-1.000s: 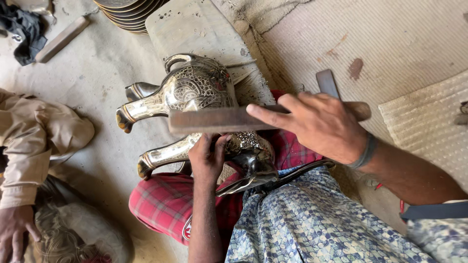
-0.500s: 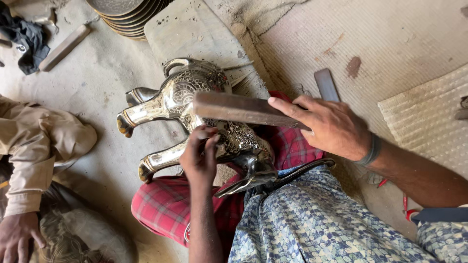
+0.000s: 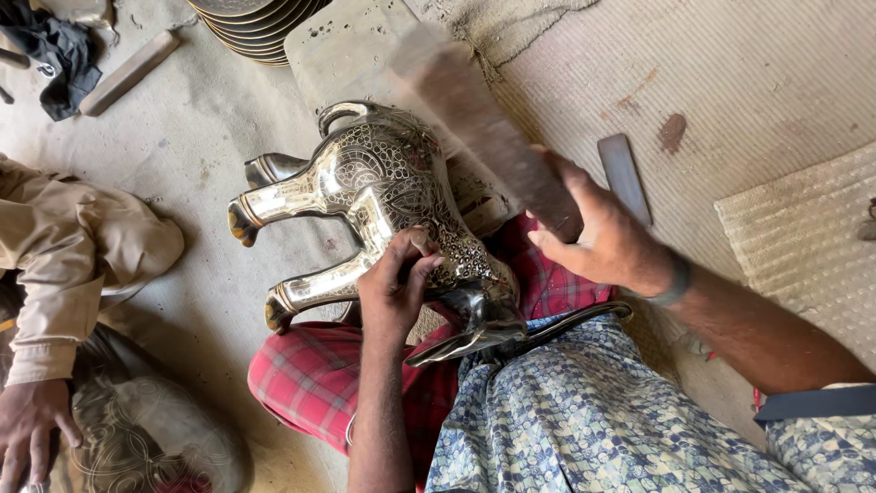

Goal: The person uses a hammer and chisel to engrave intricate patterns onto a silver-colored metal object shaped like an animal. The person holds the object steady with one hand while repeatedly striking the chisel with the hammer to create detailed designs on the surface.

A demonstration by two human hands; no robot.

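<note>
The flat wooden mallet (image 3: 488, 128) in the right hand (image 3: 602, 242), level across the engraved metal animal figure (image 3: 383, 196) a second ago, has swung up and away, blurred with motion. The left hand (image 3: 397, 283), fingers pinched together on a small tool barely visible, has stayed against the figure's flank. The figure lies on the person's red checked lap (image 3: 310, 383).

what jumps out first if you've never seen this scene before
The shiny engraved metal animal figure lies on its side across the person's lap at centre, legs pointing left. The left hand pinches a small tool against its flank, while the right hand grips a blurred flat wooden striker above it. At far left, another person's hand rests by a patterned piece.
</note>
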